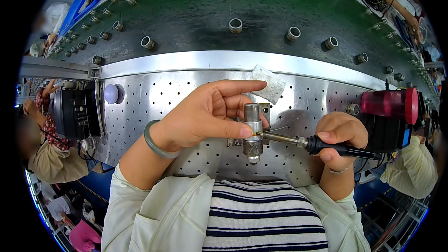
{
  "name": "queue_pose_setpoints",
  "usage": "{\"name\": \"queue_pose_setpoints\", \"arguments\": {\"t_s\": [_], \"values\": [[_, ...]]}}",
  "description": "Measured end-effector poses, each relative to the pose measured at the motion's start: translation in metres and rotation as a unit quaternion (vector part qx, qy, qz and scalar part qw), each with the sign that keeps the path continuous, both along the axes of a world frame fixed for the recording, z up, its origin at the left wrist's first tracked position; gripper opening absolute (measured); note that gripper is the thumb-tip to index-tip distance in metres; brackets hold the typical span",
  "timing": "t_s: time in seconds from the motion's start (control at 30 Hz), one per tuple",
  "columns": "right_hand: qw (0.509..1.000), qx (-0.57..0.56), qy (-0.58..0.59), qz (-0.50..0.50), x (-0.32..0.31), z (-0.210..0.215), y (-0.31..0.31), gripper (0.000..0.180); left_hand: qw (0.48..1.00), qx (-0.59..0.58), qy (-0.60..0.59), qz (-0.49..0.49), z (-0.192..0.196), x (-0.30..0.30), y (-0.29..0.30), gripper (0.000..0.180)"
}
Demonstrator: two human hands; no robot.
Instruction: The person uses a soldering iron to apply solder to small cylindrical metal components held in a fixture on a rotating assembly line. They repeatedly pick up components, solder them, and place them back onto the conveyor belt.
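My left hand [200,109] closes around an upright metal cylinder [252,113] with its thumb pressed at a wider collar near the middle. The index finger stretches out to the right, and the other fingers go partly behind the cylinder. My right hand [343,135] grips the black handle of a soldering iron [285,138] held nearly level. The iron's tip meets the collar beside my left thumb. A thin wire [280,128] sticks out to the right from there. Behind the cylinder, a metal block [265,108] is partly hidden.
A perforated metal worktop [205,163] lies beneath, with a crumpled white sheet [269,84] on it. A pale purple knob [111,94] stands left, a red-pink container [389,106] right. Beyond a metal rail, a dark green belt [196,23] carries several small metal rings [235,25]. Other people work at both sides.
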State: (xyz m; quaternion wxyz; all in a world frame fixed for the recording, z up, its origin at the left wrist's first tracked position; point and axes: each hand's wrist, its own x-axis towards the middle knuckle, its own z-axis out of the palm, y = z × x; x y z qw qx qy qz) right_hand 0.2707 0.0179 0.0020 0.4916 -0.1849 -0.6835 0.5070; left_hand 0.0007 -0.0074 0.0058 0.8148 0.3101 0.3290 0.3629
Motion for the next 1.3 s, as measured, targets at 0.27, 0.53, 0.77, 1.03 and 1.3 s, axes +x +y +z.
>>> {"name": "queue_pose_setpoints", "arguments": {"t_s": [0.27,0.53,0.77,1.03,1.3], "values": [[1.0,0.008,-0.01,0.004,0.0,0.0,0.0,0.022,0.999,0.013,0.029,0.013,0.004,0.003,-0.003,0.077],[0.998,-0.052,0.038,0.003,0.001,-0.003,-0.002,0.022,0.999,-0.002,0.028,0.025,0.008,0.006,-0.006,0.076],[0.999,-0.034,0.015,0.001,0.003,-0.004,-0.002,0.019,1.0,0.003,0.02,0.015,0.003,0.007,-0.004,0.077],[0.983,-0.11,0.13,-0.072,0.0,0.002,-0.002,0.024,0.997,0.045,-0.052,0.045,-0.007,-0.011,0.017,0.072],[0.98,-0.14,0.107,-0.091,0.008,0.005,-0.006,0.028,0.667,0.361,0.564,0.326,-0.002,-0.143,0.106,0.041]]}}
